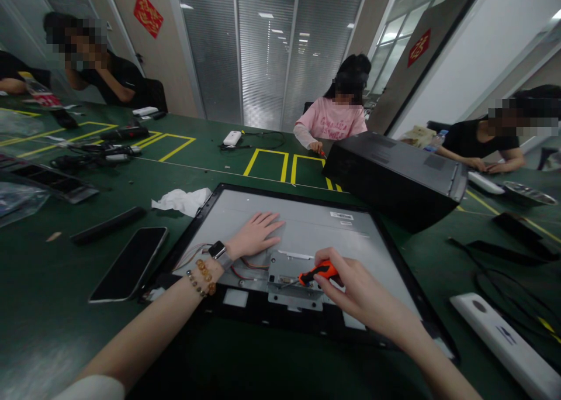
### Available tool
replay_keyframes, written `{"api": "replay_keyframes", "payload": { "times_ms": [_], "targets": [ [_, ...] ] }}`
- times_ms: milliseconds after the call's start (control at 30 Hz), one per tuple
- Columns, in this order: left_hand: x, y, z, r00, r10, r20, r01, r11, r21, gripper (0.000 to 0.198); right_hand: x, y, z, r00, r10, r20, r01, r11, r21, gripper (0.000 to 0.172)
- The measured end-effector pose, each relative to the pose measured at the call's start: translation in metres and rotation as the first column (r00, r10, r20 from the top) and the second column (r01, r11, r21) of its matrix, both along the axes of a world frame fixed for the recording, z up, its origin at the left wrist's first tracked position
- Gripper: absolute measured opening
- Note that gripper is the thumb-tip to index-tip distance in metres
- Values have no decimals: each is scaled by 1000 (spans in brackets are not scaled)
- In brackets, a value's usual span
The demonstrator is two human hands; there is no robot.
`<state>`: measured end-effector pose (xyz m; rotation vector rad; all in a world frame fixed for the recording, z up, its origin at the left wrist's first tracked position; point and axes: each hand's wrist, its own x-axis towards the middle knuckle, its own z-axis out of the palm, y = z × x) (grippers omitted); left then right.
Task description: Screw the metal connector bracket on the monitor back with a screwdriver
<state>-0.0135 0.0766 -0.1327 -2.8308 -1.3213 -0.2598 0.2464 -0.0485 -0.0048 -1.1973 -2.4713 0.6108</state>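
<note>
A flat display panel with a black frame lies on the green table, its grey metal back facing up. My left hand rests flat on that back, fingers spread. In my right hand is an orange and black screwdriver, gripped by its handle. Its shaft points left over a metal bracket at the panel's near edge; whether the tip touches a screw is too small to tell. Thin coloured wires run left from the bracket. A watch and beaded bracelets are on my left wrist.
Left of the panel are a phone, a black bar and a crumpled tissue. A large black casing stands behind right. A white power strip and cables lie right. Several people sit around the table.
</note>
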Motion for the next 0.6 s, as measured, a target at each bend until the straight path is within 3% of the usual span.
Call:
{"api": "replay_keyframes", "payload": {
  "times_ms": [300, 600],
  "targets": [
    [1, -2, 4, 1000, 5, -7, -5, 1000, -10, 52, -9, 0, -2, 999, 43, 31, -48, 977, 206, 13],
    [1, -2, 4, 1000, 7, -7, -7, 1000, -27, 53, -9, -1, -8, 995, 10, -96, 3, 991, 135, 9]
  ]
}}
